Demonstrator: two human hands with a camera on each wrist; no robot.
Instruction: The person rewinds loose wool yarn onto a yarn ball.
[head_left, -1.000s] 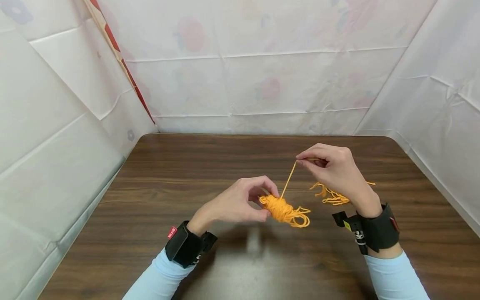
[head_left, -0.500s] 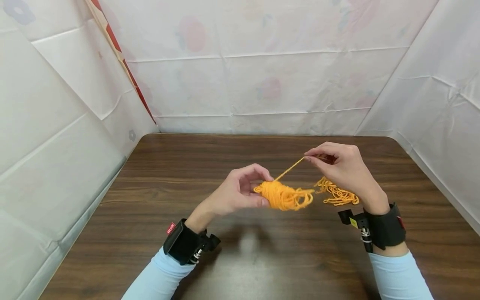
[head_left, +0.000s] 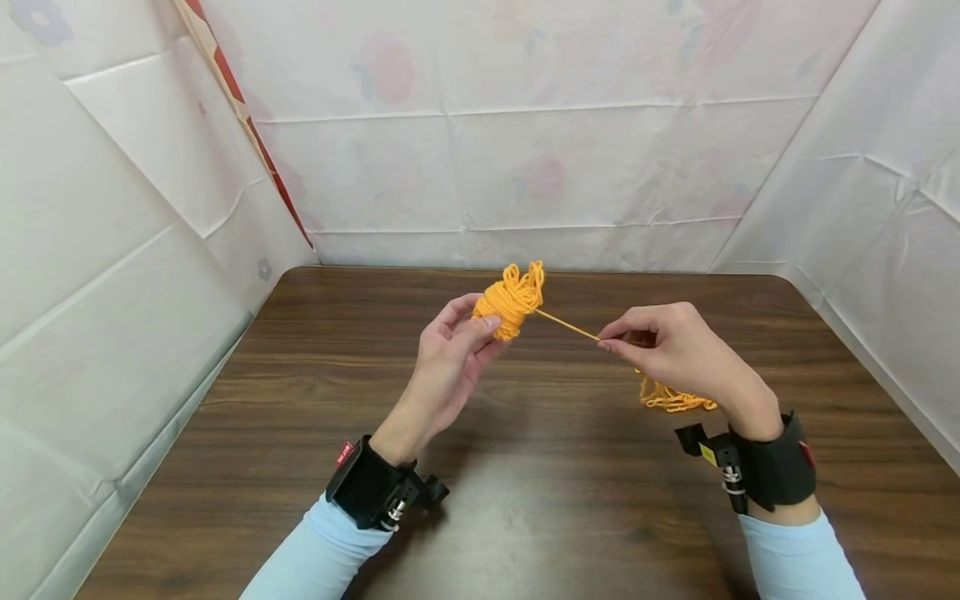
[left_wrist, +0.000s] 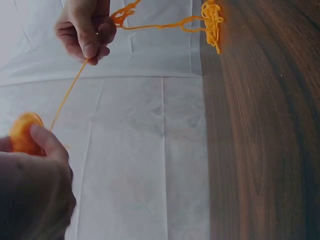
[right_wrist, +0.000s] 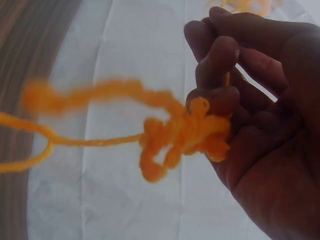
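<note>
The left hand (head_left: 450, 354) is raised above the middle of the counter (head_left: 315, 467), nearer its far edge, with fingers and thumb curled round an orange yarn ball (head_left: 512, 298). The ball is in the air, clear of the wood, with a few loose loops at its top. In the left wrist view only a rounded bit of the ball (left_wrist: 22, 132) shows behind the thumb.

A strand (head_left: 567, 325) runs taut from the ball down and rightward to the right hand (head_left: 675, 350). That hand pinches the strand between thumb and forefinger, its other fingers curled in; the right wrist view shows a small knot of loops gathered in the palm. Behind and under it a loose pile (head_left: 671, 397) lies on the counter toward the right edge, well apart from the ball.

The work looks like winding loose yarn onto the ball. To do this well, I judge the strand should keep its even, light tension, so each wrap lies snug without squashing the ball. The left hand would best turn the ball a little between wraps, so they cross and hold those top loops down. The right hand should let yarn slip through the pinch, and the bunch in its palm may snag unless it is shaken out.
</note>
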